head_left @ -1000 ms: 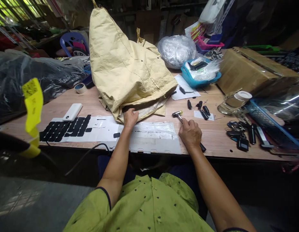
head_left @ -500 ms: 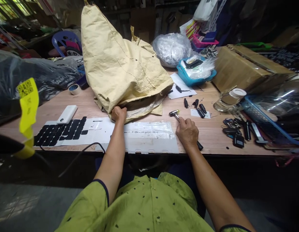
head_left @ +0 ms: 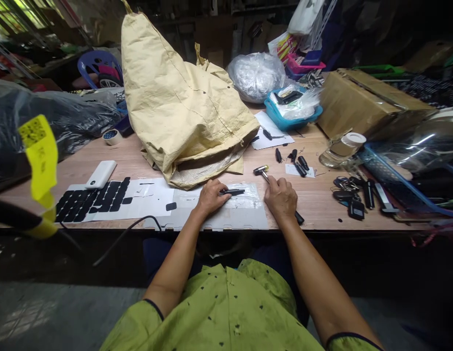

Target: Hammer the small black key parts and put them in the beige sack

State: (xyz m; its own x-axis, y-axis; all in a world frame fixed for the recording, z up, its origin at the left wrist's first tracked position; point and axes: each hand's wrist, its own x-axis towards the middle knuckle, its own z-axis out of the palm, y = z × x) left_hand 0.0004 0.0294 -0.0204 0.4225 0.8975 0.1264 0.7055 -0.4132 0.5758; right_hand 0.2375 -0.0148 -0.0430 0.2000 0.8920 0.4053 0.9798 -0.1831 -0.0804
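My left hand (head_left: 211, 197) is closed on a slim black piece (head_left: 233, 192) over the clear-covered white sheet (head_left: 244, 214). Right of the sheet, my right hand (head_left: 281, 197) grips a small hammer (head_left: 261, 170) whose metal head points away from me. Just beyond my left hand, the beige sack (head_left: 189, 117) lies with its mouth facing me. A single black tab (head_left: 171, 206) rests to the left of my left hand. Farther left, rows of black tabs (head_left: 78, 202) cover a white paper.
A white power bank (head_left: 101, 174) and a tape roll (head_left: 112, 137) sit at the left. Behind my right hand are black pieces (head_left: 300, 165) and a blue basket (head_left: 292, 117). A bottle (head_left: 343, 148), keys (head_left: 348, 195) and a carton (head_left: 361, 107) stand to the right.
My left hand has come out of the sack's mouth and moved right and nearer, now with a black piece. A black tab now lies on the sheet. My right hand still holds the hammer.
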